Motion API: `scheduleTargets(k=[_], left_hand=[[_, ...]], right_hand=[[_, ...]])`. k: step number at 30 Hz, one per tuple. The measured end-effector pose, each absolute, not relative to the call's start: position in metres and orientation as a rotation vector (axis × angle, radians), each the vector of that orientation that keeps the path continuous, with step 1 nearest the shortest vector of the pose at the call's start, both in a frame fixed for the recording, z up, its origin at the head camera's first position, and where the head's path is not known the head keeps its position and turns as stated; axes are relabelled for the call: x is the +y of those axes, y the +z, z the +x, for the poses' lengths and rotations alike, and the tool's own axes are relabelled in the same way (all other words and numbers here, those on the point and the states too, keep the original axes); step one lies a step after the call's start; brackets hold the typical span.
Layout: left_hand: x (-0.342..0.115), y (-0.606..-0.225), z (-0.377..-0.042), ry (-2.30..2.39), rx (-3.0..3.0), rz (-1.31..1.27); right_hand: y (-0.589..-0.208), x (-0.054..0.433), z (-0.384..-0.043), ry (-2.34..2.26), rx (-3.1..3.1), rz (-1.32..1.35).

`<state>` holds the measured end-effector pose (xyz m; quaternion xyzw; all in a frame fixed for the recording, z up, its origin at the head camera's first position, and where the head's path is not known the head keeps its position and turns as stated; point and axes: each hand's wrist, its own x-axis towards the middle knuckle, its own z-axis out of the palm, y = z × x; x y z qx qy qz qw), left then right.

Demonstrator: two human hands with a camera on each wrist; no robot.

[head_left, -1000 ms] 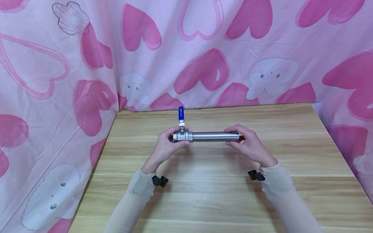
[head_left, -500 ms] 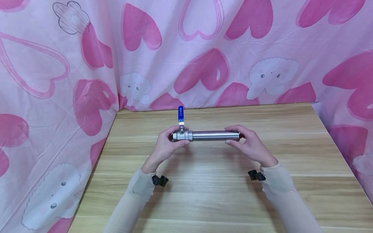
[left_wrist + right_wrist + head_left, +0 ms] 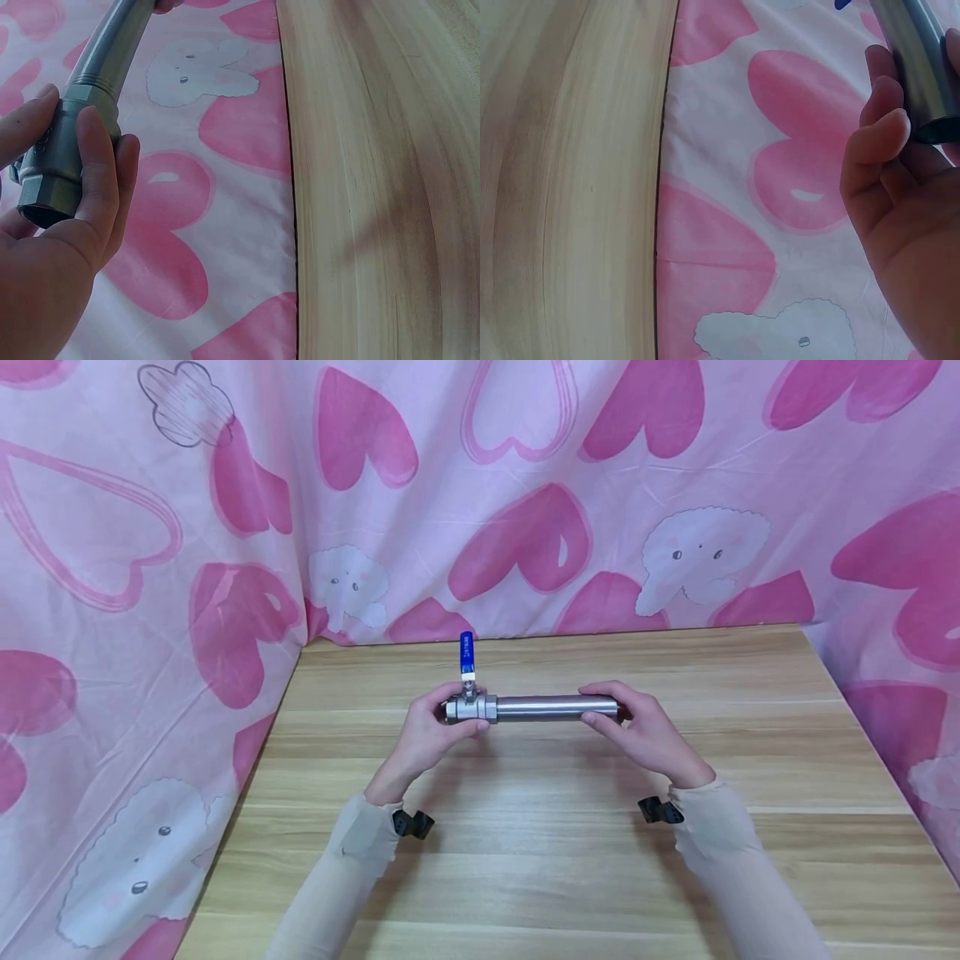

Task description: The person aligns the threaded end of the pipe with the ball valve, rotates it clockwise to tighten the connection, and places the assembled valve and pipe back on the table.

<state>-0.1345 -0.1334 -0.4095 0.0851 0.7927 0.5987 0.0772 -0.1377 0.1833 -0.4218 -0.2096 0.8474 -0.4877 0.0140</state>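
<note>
Pink cloth (image 3: 431, 518) printed with darker hearts and white fluffy animal faces hangs behind and along both sides of the wood-grain table (image 3: 525, 852) before us. Over the far half of this table, near its middle, we hold a silvery metal valve (image 3: 471, 707) joined end to end with a straight metal pipe (image 3: 540, 708); the two lie in one line running from left to right. Our left hand (image 3: 429, 735) grips the valve, its thumb along the near side and fingers round the far side. Our right hand (image 3: 641, 731) pinches the far end of the pipe from the valve, the thumb on the near side and the index finger across the far side. From the valve a lever with a blue sleeve (image 3: 467, 653) points away from us, toward the back edge of the table. Through the left wrist view we see the valve's dark mouth (image 3: 46, 216) just above the palm and ridged rings (image 3: 94, 84) where valve and pipe meet; through the right wrist view, the pipe's round end sits beside curled fingers. Pale long sleeves (image 3: 341, 860) cover our arms, and a small black device (image 3: 413, 824) sits at each wrist.
</note>
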Motion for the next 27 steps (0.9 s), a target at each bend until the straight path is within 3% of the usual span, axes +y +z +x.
scheduleTargets(k=[27], left_hand=[[-0.1314, -0.4129, -0.1351, 1.771, 2.400, 0.241]], right_hand=[[-0.4260, 0.1813, -0.1375, -1.562, 2.626, -0.713]])
